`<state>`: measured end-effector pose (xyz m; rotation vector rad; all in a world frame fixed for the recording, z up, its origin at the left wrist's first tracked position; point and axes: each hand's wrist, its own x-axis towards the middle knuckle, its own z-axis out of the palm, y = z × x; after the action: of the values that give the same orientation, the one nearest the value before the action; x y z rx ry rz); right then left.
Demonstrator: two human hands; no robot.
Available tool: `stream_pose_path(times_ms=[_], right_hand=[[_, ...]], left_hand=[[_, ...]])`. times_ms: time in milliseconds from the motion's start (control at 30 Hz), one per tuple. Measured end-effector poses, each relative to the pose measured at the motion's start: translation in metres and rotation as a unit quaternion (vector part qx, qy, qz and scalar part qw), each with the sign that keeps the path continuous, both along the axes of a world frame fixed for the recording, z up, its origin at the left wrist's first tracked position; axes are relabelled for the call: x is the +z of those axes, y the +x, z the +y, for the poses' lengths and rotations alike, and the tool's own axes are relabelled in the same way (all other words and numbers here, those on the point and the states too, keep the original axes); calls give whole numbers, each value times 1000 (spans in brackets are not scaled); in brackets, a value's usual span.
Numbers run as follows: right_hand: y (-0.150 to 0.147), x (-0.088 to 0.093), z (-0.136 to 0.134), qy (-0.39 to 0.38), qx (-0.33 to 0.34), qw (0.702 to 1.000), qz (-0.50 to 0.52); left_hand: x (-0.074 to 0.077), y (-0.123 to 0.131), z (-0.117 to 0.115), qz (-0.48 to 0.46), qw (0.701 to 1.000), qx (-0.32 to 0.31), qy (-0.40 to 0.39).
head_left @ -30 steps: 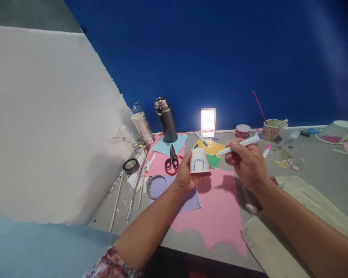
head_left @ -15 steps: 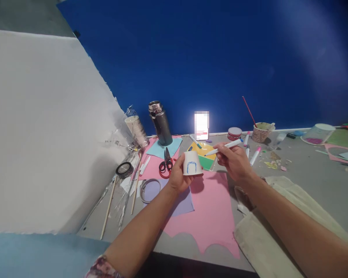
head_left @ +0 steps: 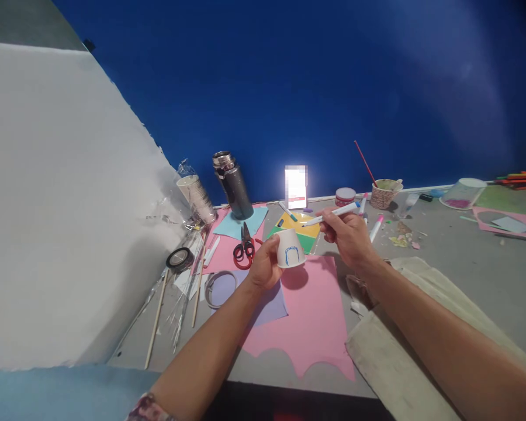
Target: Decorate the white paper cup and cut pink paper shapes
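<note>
The left hand [head_left: 263,266] grips the upside-down cup [head_left: 286,240], apparently to show its drawing [head_left: 292,255], while the right hand [head_left: 351,238] pinches a marker [head_left: 339,211].

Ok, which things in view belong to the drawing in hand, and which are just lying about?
In use:
- blue-marked white cup, upside down in the left hand
- marker in the right hand

Apparently just lying about:
- scissors
- dark flask
- stacked cups
- black tape roll
</note>
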<state>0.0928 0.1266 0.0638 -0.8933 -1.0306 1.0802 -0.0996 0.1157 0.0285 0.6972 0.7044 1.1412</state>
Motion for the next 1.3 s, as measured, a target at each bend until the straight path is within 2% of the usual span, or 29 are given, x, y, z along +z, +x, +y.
stream_pose_path(times_ms=[133,300,467,633,700,833,900,967,1167,1300], right_hand=[[6,0,5,-15,-34,999,22],[12,-2,13,-65,-21,994,85],[13,-4,14,-111,23,987,113],[14,-3,17,-123,9,984,126],[15,-3,17,-122,2,984,129],[12,-3,16,-120,-3,985,123],[10,-4,15,-119,-4,986,113],[8,-5,15,-116,-2,988,102],[10,-12,18,-112,0,991,72],[13,-17,21,-108,-13,992,62]], left_hand=[[0,1,-3,48,997,-3,59],[-6,3,-4,159,978,0,138],[-12,2,-3,205,967,-7,153],[-13,-1,-3,218,960,-48,169],[-12,-2,-1,216,961,-33,171],[-8,-8,7,246,958,73,132],[-3,-13,16,301,939,119,114],[2,-19,28,356,917,136,115],[18,-16,90,509,840,109,153],[12,0,129,571,803,61,162]])
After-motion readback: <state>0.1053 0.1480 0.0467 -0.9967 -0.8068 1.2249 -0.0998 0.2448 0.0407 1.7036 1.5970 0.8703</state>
